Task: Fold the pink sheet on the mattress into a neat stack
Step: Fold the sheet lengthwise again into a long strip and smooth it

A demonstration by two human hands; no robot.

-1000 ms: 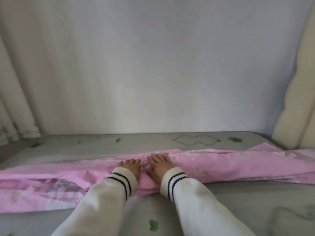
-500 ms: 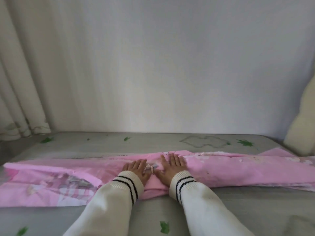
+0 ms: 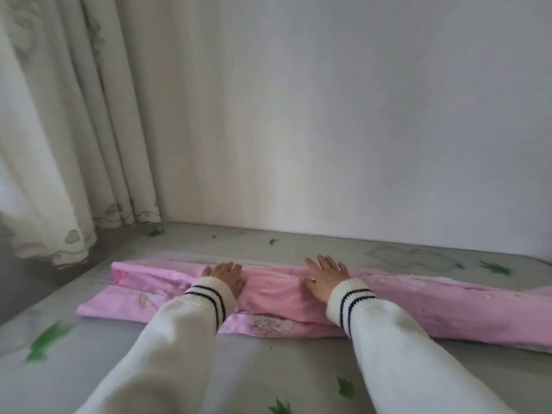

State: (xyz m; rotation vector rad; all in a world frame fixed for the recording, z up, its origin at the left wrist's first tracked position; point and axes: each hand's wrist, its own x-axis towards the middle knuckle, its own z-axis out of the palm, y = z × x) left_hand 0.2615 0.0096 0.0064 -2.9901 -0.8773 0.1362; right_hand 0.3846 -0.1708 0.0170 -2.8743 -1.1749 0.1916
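The pink sheet lies folded into a long narrow band across the grey mattress, its left end near the curtain and its right part running out of view. Faint flower prints show on its near layer. My left hand rests flat on the band with fingers spread. My right hand presses flat on it a hand's width to the right, fingers apart. Neither hand grips the cloth. Both arms wear white sleeves with black-striped cuffs.
A pale wall rises right behind the mattress. Cream curtains hang at the left, their hems touching the mattress corner. Green leaf prints dot the mattress cover.
My hands have slid apart along the pink band, from touching each other to a hand's width apart. The view has swung left, so the curtain shows more and the band's left end is visible.
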